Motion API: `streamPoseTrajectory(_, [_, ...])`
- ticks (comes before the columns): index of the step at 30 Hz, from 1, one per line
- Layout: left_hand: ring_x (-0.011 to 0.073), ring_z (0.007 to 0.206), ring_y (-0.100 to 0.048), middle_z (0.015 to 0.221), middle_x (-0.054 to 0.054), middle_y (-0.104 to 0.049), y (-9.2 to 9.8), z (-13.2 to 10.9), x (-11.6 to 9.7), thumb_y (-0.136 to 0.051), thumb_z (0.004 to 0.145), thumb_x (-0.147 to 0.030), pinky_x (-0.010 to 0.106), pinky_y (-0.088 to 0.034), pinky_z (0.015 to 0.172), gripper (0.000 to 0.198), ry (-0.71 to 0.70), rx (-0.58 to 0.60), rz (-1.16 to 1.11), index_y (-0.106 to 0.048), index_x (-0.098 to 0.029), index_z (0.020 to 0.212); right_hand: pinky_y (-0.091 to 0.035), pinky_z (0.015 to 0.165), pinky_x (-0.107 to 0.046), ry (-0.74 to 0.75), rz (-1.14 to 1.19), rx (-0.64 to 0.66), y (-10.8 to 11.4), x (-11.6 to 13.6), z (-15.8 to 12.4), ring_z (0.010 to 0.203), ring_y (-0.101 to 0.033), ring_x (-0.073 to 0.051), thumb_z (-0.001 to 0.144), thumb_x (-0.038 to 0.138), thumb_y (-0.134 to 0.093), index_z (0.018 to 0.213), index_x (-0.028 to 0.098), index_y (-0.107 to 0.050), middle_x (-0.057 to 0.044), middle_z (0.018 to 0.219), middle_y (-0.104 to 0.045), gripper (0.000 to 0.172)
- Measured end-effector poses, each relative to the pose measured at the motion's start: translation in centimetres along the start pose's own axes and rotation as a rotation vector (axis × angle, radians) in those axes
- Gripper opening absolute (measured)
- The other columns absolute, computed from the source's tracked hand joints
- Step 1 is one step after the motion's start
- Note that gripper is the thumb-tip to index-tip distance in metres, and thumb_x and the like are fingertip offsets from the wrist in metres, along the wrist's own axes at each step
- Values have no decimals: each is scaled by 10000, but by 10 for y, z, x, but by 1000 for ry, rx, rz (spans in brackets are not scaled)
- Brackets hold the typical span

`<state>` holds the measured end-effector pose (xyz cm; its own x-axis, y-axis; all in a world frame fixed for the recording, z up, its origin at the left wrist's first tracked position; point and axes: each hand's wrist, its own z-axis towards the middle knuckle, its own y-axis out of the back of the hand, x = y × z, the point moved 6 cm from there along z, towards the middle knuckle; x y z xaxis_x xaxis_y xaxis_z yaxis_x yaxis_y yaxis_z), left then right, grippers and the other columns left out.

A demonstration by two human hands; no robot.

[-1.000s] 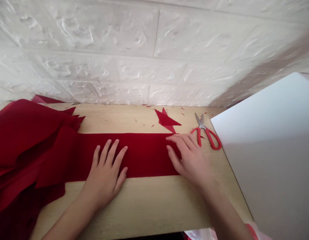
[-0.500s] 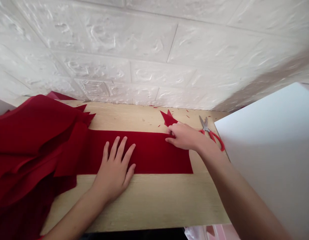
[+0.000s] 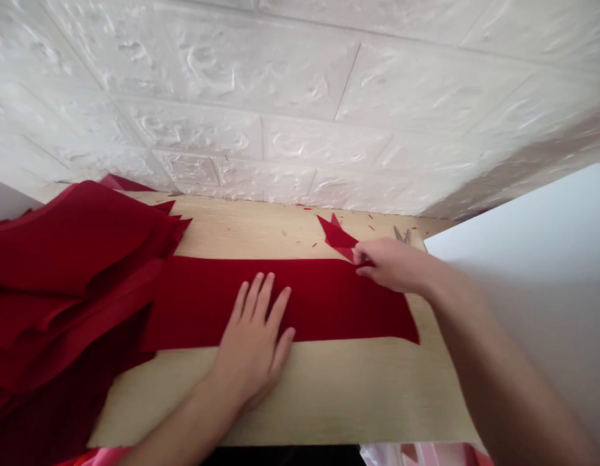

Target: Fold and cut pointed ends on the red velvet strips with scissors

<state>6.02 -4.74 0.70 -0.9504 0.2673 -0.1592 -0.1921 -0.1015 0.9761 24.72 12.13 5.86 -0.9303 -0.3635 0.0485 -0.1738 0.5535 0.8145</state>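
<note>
A long strip of dark red fabric (image 3: 319, 304) lies flat across the pale wooden table (image 3: 358, 388). My left hand (image 3: 255, 336) rests on it, palm down with the fingers stretched out. At the strip's upper right edge my right hand (image 3: 391, 262) is closed, thumb and fingers pinching that edge. Just beyond those fingers lies a small pointed red scrap (image 3: 336, 233). Behind my right hand the blades of the scissors (image 3: 402, 235) show; their red handles are hidden by the hand and forearm.
A big heap of red fabric (image 3: 66, 259) covers the left side of the table. White brick-patterned wall (image 3: 290, 142) rises behind. A white panel (image 3: 533, 272) stands on the right. Tiny red snippets lie along the back edge.
My right hand has drawn the strip to the right, its end now farther over. My left hand has shifted right too. The scissors' handles have become hidden.
</note>
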Motion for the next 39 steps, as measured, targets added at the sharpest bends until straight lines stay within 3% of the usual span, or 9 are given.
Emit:
streamPoseTrajectory(4, [390, 1531, -365, 1631, 182, -426, -4, 12, -24, -383, 1035, -516, 607, -380, 1207, 637, -16, 14, -20, -451, -174, 1569, -405, 669, -337, -99, -47, 41, 8, -38, 6, 786, -637, -233, 839, 183, -665, 731, 238, -634, -31, 824, -706, 126])
streamPoseTrajectory(8, [419, 1547, -316, 1644, 141, -411, -4, 18, -3, -362, 1026, -570, 699, -217, 1249, 670, 69, 38, 7, -449, -190, 1571, -384, 647, -332, -100, -57, 49, 2, -54, 9, 757, -613, -235, 804, 182, -667, 667, 237, -599, -26, 754, -676, 163])
streamPoseTrajectory(15, [484, 1554, -250, 1679, 200, -319, 3, -3, 57, -347, 1031, -505, 756, -127, 1225, 653, 224, 25, 145, -394, -193, 1603, -401, 639, -323, -89, -3, 57, -12, -46, 7, 751, -623, -218, 864, 203, -601, 714, 223, -596, -36, 808, -691, 151])
streamPoseTrajectory(22, [543, 1565, -122, 1721, 230, -167, 0, -16, 90, -422, 988, -577, 785, -183, 1190, 771, 352, 72, 102, -276, -208, 1648, -394, 635, -310, -14, 52, 22, -13, -34, 3, 703, -599, -202, 881, 221, -616, 718, 232, -594, -20, 738, -658, 166])
streamPoseTrajectory(25, [551, 1569, -80, 1740, 212, -71, 4, -17, 98, -449, 972, -585, 772, -201, 1195, 777, 380, 77, 71, -289, -230, 1644, -395, 621, -311, 44, 72, -10, -17, -32, 6, 685, -582, -197, 889, 250, -592, 727, 244, -547, -4, 720, -636, 168])
streamPoseTrajectory(29, [552, 1571, -41, 1716, 295, 13, 7, -18, 104, -434, 940, -654, 720, -228, 1215, 924, 462, 56, 42, -221, -93, 1643, -386, 609, -312, 13, 63, 12, -23, -32, 10, 659, -573, -190, 891, 272, -589, 688, 237, -531, -5, 689, -623, 214])
streamPoseTrajectory(34, [515, 1579, -98, 1693, 340, -84, 8, -16, 104, -367, 907, -712, 664, -216, 1244, 1022, 543, 50, 48, -220, 12, 1613, -368, 619, -311, -38, 34, 12, -19, -28, 11, 686, -600, -188, 875, 257, -621, 691, 223, -562, -20, 720, -651, 196])
streamPoseTrajectory(37, [534, 1568, -124, 1673, 377, -99, 10, -13, 102, -358, 877, -747, 656, -216, 1241, 1087, 549, 90, 62, -224, 52, 1602, -388, 637, -323, -136, 21, -30, -14, -33, 8, 768, -641, -220, 857, 311, -678, 806, 233, -606, -40, 875, -720, 118])
streamPoseTrajectory(39, [545, 1560, -144, 1652, 410, -123, 12, -11, 101, -367, 857, -774, 658, -221, 1234, 1131, 560, 121, 64, -233, 76, 1591, -414, 654, -339, -210, -5, -64, -12, -38, 2, 827, -667, -258, 837, 365, -725, 886, 238, -626, -61, 969, -744, 168])
